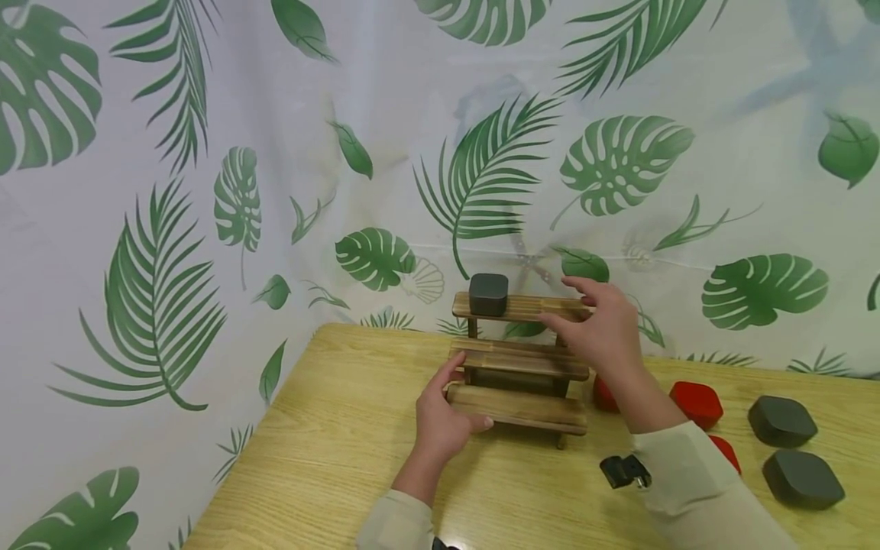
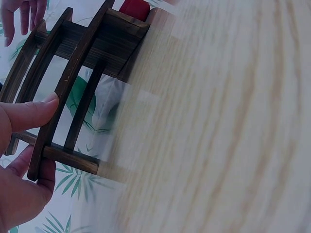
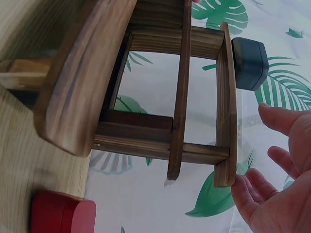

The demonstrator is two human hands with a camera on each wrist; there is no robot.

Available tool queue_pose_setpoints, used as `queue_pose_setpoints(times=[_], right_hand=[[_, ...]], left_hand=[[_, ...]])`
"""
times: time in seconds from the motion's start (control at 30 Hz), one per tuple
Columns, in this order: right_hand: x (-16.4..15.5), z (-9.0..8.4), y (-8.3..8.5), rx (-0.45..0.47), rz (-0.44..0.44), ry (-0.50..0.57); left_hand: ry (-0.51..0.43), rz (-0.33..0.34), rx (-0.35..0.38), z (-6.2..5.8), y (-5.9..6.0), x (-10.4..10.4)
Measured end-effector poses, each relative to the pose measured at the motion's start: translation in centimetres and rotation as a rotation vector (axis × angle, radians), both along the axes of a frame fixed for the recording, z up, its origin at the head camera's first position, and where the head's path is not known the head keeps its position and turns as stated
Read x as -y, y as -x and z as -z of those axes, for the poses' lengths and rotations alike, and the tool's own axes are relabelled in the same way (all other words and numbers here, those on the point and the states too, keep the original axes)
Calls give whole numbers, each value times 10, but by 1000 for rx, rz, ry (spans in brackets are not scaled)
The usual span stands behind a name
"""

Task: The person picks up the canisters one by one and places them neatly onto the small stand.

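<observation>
A small three-tier wooden stand (image 1: 519,367) sits at the back of the table. One dark grey rounded box (image 1: 489,294) rests on the left of its top shelf, and it also shows in the right wrist view as the grey box (image 3: 250,63). My left hand (image 1: 457,397) grips the left end of the lowest shelf, with the thumb (image 2: 34,111) on top and the fingers curled beneath. My right hand (image 1: 577,309) hovers at the right end of the top shelf with its fingers (image 3: 272,162) spread and relaxed, holding nothing.
Three red boxes (image 1: 696,402) lie right of the stand, partly hidden by my right forearm. Two more grey boxes (image 1: 781,420) lie at the far right. The light wooden table (image 1: 330,458) ends at a leaf-print curtain (image 1: 206,229) behind and to the left.
</observation>
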State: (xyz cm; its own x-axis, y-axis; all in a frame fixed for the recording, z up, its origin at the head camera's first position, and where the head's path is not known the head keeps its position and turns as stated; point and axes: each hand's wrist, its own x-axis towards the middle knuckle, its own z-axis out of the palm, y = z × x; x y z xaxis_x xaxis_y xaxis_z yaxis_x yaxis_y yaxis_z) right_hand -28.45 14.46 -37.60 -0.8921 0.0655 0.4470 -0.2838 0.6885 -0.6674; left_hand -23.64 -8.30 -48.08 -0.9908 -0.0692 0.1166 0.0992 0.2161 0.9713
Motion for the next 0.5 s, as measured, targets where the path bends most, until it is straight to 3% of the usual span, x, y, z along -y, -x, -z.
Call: queue_pose_setpoints(times=[0.5], right_hand=[[-16, 5, -7, 14, 10, 33]], left_hand=[[-2, 7, 9, 0, -1, -1]])
